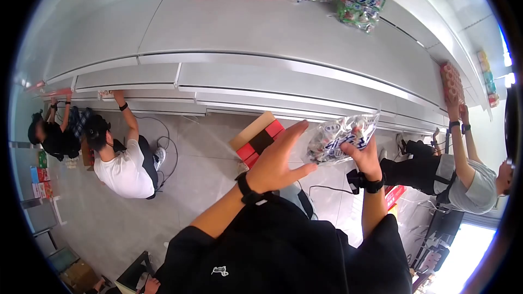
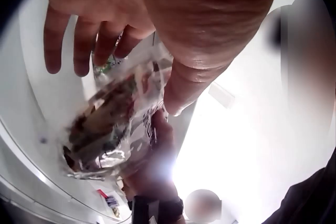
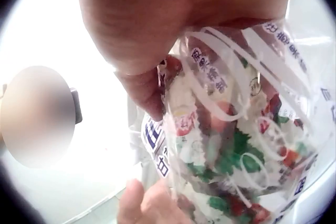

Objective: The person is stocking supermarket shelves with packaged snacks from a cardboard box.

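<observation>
A clear plastic bag [image 1: 339, 140] with blue lettering and wrapped pieces inside is held up in front of the shelf. My right hand [image 1: 366, 158] grips its right side, thumb across the front. Just left of the bag my left hand [image 1: 275, 163] has its fingers extended and thumb apart, with nothing in it. In the left wrist view the bag [image 2: 118, 124] hangs beyond my left hand [image 2: 157, 19], whose fingers are spread. The right wrist view has my right hand [image 3: 184, 19] pinching the bag [image 3: 236, 145], green and red wrappers showing through.
Red and green bags [image 1: 359, 6] lie along the back of the grey shelf [image 1: 218, 27]. A box with red packs [image 1: 259, 140] stands on the floor below. One person in white [image 1: 122, 169] crouches at the left; another in grey [image 1: 474, 177] reaches to the shelf at right.
</observation>
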`<state>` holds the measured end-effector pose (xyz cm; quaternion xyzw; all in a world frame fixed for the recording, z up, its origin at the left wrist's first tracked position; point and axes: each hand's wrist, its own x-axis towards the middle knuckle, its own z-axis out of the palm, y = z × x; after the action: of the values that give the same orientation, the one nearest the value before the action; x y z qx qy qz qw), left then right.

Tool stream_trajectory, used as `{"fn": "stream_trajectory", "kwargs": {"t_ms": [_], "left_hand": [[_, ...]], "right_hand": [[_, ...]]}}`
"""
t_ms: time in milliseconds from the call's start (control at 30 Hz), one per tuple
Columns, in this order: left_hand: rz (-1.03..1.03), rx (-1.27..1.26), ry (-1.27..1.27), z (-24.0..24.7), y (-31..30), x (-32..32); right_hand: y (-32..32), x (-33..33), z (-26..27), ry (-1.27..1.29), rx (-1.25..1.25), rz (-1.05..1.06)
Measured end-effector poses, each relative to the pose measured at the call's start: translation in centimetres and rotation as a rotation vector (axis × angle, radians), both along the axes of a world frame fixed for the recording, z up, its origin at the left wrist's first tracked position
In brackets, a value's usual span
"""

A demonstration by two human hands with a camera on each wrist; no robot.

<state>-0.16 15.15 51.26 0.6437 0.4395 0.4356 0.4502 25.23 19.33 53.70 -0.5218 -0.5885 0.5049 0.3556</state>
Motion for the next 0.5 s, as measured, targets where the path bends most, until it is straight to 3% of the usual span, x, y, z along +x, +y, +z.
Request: {"fn": "stream_trajectory", "kwargs": {"t_ms": [100,200,300,400,433,500], "left_hand": [[-0.216,-0.172,-0.099,2.7,2.4,2.1],[-0.146,-0.159,-0.385,0.9,3.6,5.9],[-0.115,-0.133,-0.426,1.7,5.4,8.3],[-0.108,-0.199,-0.427,1.8,6.8,9.6],[-0.118,-0.235,-0.430,2.7,7.2,9.8],[-0.174,-0.285,-0.424,2.9,8.4,9.9]], "right_hand": [[1.2,0.9,1.8,0.117,-0.007,0.012],[2.4,0.6,3.8,0.146,0.006,-0.027],[3.6,0.9,5.3,0.101,0.029,-0.017],[5.1,3.6,4.9,0.187,0.089,0.098],[5.3,4.5,5.3,0.200,-0.031,0.142],[5.9,6.3,5.0,0.134,0.016,0.248]]}}
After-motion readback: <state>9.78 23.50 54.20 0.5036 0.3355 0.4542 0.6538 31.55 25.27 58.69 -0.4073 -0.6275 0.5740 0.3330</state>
